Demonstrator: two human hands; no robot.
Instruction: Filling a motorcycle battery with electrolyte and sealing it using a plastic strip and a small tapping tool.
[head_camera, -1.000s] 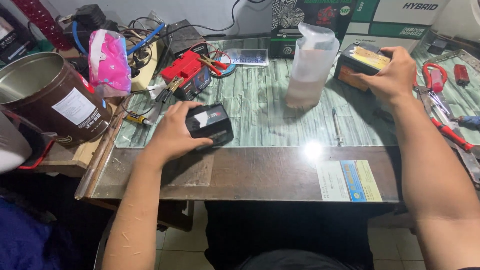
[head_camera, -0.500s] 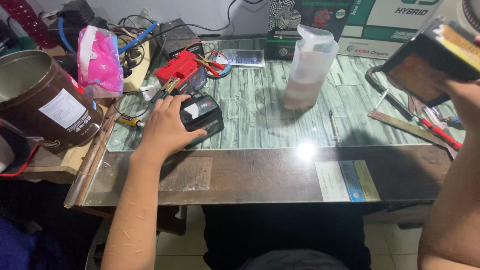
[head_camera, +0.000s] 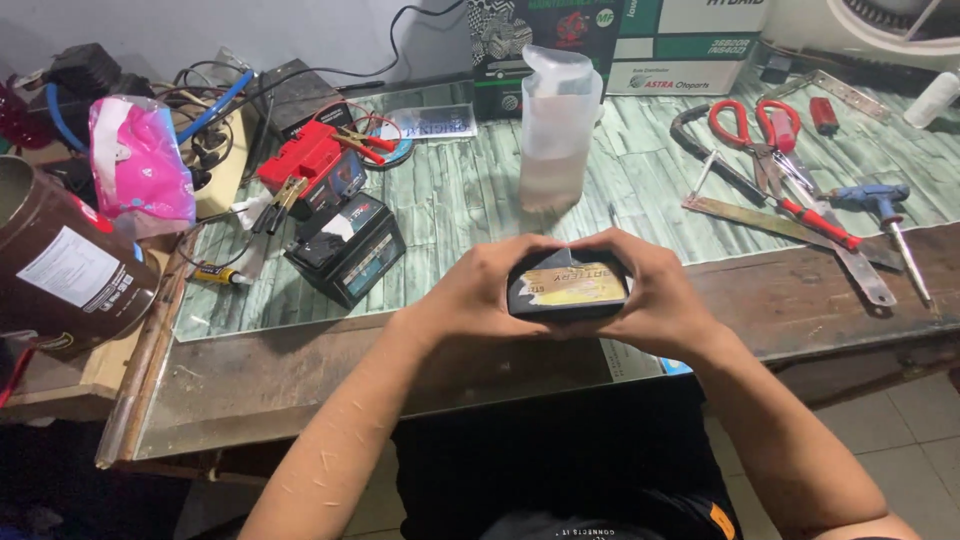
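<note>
Workbench (head_camera: 480, 200): we work at a glass-topped bench, green pattern under the far part.
Can (head_camera: 60, 270): large brown can at the far left.
Bottle (head_camera: 556, 130): translucent plastic bottle, upright, far of our hands.
Second battery (head_camera: 347, 247): black, left of our hands, below a red battery (head_camera: 312, 165) with clips.
Small battery (head_camera: 568, 284): black with a gold label, held above the near edge.
Left hand (head_camera: 478, 292): clasps its left end.
Right hand (head_camera: 655, 295): clasps its right end.
Scissors (head_camera: 760, 130): red-handled, far right among tools.
</note>
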